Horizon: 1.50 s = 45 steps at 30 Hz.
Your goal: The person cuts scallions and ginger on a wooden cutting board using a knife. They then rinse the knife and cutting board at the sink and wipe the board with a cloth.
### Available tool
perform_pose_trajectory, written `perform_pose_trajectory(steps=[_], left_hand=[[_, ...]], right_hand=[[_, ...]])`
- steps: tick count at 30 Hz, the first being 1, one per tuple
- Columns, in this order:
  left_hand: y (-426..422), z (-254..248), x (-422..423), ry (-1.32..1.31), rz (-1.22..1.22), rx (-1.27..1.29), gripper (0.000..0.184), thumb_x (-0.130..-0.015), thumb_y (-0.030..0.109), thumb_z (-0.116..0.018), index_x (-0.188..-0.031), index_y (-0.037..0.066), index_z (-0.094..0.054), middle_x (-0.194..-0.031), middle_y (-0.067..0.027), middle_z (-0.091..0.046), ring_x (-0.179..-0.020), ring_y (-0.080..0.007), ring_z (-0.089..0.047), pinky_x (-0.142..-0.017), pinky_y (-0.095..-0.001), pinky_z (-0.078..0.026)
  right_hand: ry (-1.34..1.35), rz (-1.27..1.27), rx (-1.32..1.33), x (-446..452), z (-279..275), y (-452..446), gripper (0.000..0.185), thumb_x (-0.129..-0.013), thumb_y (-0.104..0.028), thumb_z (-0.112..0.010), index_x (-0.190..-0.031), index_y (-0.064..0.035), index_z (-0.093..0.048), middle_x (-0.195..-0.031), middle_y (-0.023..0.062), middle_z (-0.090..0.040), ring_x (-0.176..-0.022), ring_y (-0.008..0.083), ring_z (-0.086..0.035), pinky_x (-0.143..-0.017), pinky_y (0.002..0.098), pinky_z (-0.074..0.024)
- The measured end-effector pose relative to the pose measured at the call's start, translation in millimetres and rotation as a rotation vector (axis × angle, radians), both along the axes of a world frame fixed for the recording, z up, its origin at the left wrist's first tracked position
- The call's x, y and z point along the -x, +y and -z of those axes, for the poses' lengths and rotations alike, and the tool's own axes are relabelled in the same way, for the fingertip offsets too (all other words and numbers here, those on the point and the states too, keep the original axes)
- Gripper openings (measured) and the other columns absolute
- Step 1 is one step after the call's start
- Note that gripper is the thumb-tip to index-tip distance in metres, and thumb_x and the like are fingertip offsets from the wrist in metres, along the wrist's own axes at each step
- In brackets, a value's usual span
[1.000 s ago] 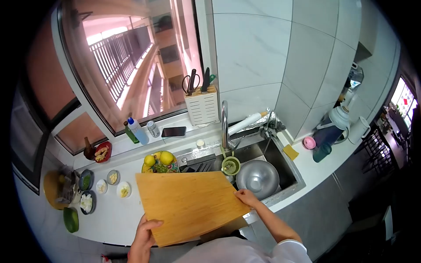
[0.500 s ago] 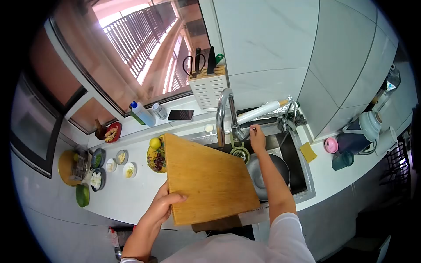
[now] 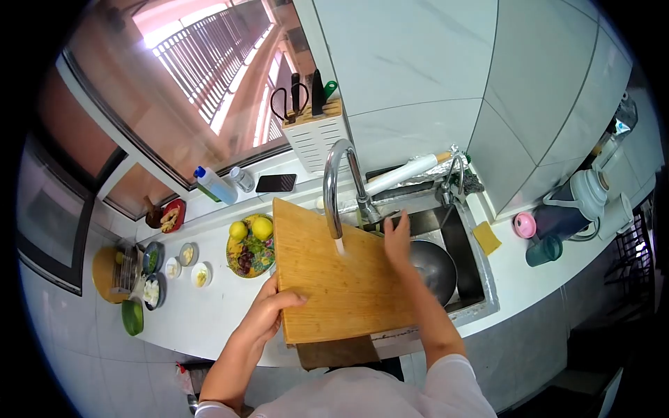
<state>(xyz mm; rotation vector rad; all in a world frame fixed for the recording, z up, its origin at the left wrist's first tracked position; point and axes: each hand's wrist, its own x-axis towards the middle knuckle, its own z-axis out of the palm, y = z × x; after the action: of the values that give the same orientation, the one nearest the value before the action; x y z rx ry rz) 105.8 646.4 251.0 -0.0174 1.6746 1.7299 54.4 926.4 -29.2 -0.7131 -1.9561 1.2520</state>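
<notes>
A wooden cutting board is tilted over the sink's left side. My left hand grips its left edge, with the thumb on the upper face. Above the board bends the chrome faucet, and a short stream of water falls onto the wood. My right hand is by the board's upper right corner, close to the faucet's base, its fingers stretched out and holding nothing that I can see. Whether it touches the board I cannot tell. A metal wok or bowl lies in the sink, partly behind my right forearm.
Left of the board stands a plate of fruit, with several small bowls beyond it. A knife block, a phone and bottles line the sill. On the right are a yellow sponge and a green cup.
The cutting board has come under the faucet, and water now runs onto it. My right hand has moved down and left from the faucet's lever, its fingers opening.
</notes>
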Motion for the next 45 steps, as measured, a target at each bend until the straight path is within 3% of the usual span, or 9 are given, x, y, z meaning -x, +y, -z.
perform_pose_trajectory(steps=[7, 16, 23, 26, 28, 35, 39, 41, 45], left_hand=[[5.4, 14.7, -3.9, 0.061, 0.07, 0.026, 0.07, -0.079, -0.002, -0.063, -0.146, -0.001, -0.042, -0.132, -0.0125, -0.06, -0.121, -0.0207, -0.057, -0.103, -0.0322, -0.044], [-0.2, 13.8, -7.9, 0.118, 0.05, 0.032, 0.073, -0.079, -0.004, -0.061, -0.148, -0.001, -0.037, -0.136, -0.0119, -0.057, -0.124, -0.0202, -0.055, -0.106, -0.0338, -0.042], [-11.2, 7.0, -27.9, 0.113, -0.039, 0.0, 0.078, -0.076, -0.005, -0.06, -0.15, 0.0, -0.037, -0.135, -0.0117, -0.057, -0.123, -0.0204, -0.054, -0.105, -0.0318, -0.042], [-12.9, 8.2, -27.2, 0.113, -0.035, 0.006, 0.078, -0.076, -0.005, -0.06, -0.15, -0.001, -0.036, -0.134, -0.0122, -0.057, -0.124, -0.0204, -0.054, -0.105, -0.0317, -0.042], [-11.3, 11.8, -30.0, 0.119, -0.025, 0.015, 0.078, -0.076, -0.005, -0.06, -0.15, -0.002, -0.036, -0.134, -0.0124, -0.057, -0.124, -0.0203, -0.054, -0.105, -0.0319, -0.042], [-11.6, 12.4, -31.9, 0.127, -0.04, 0.033, 0.078, -0.077, -0.006, -0.059, -0.15, -0.002, -0.034, -0.135, -0.0132, -0.056, -0.126, -0.0212, -0.053, -0.106, -0.0336, -0.042], [-14.9, 4.5, -39.2, 0.125, -0.085, 0.034, 0.076, -0.075, -0.005, -0.06, -0.148, -0.002, -0.039, -0.133, -0.0134, -0.057, -0.124, -0.022, -0.055, -0.105, -0.0326, -0.043], [-19.9, 1.0, -41.7, 0.137, -0.104, 0.025, 0.075, -0.074, -0.004, -0.06, -0.146, -0.002, -0.041, -0.132, -0.0137, -0.058, -0.123, -0.0223, -0.055, -0.104, -0.0322, -0.043], [-28.5, -12.9, -44.5, 0.112, -0.172, -0.011, 0.073, -0.071, -0.002, -0.06, -0.143, -0.003, -0.046, -0.13, -0.0137, -0.059, -0.121, -0.0229, -0.056, -0.103, -0.0313, -0.043]], right_hand=[[-0.305, -0.591, 0.227, -84.0, -123.5, -112.6, 0.07, -0.106, -0.043, -0.041, -0.155, 0.0027, -0.023, -0.163, 0.0258, -0.019, -0.152, 0.0419, -0.016, -0.123, 0.0494, -0.016], [0.223, -0.822, -0.072, -104.2, -166.0, -141.2, 0.062, -0.106, -0.031, -0.042, -0.157, 0.0004, -0.024, -0.162, 0.0228, -0.024, -0.151, 0.0378, -0.022, -0.122, 0.0499, -0.0172], [-0.358, -0.579, 0.343, -83.5, 73.8, -57.2, 0.063, -0.107, -0.043, -0.035, -0.149, 0.0038, -0.034, -0.152, 0.0287, -0.037, -0.143, 0.0428, -0.033, -0.118, 0.0477, -0.0268], [-0.555, -0.582, 0.017, -86.2, 41.7, -73.0, 0.06, -0.109, -0.038, -0.035, -0.154, 0.0009, -0.03, -0.157, 0.0253, -0.033, -0.145, 0.0378, -0.033, -0.12, 0.0439, -0.0248], [-0.36, -0.483, 0.188, -100.3, -70.2, -108.8, 0.056, -0.109, -0.033, -0.036, -0.153, 0.0011, -0.031, -0.157, 0.025, -0.033, -0.146, 0.0397, -0.031, -0.121, 0.046, -0.0222], [0.272, -0.872, -0.113, -82.9, -177.9, -154.9, 0.056, -0.107, -0.029, -0.041, -0.155, -0.0033, -0.028, -0.161, 0.0246, -0.025, -0.151, 0.0398, -0.022, -0.121, 0.0506, -0.0208], [0.243, -0.845, -0.135, -41.9, -137.9, -137.0, 0.058, -0.106, -0.031, -0.041, -0.156, -0.004, -0.029, -0.159, 0.0246, -0.03, -0.149, 0.0402, -0.026, -0.12, 0.0507, -0.0238], [-0.238, -0.848, 0.258, -40.4, -109.3, -109.0, 0.059, -0.106, -0.035, -0.04, -0.154, -0.0019, -0.031, -0.155, 0.0253, -0.039, -0.145, 0.0398, -0.034, -0.118, 0.0485, -0.0283], [-0.348, -0.501, 0.157, -29.7, 61.3, -56.9, 0.054, -0.105, -0.038, -0.038, -0.142, 0.0004, -0.048, -0.146, 0.029, -0.046, -0.137, 0.042, -0.045, -0.112, 0.0455, -0.0366]])
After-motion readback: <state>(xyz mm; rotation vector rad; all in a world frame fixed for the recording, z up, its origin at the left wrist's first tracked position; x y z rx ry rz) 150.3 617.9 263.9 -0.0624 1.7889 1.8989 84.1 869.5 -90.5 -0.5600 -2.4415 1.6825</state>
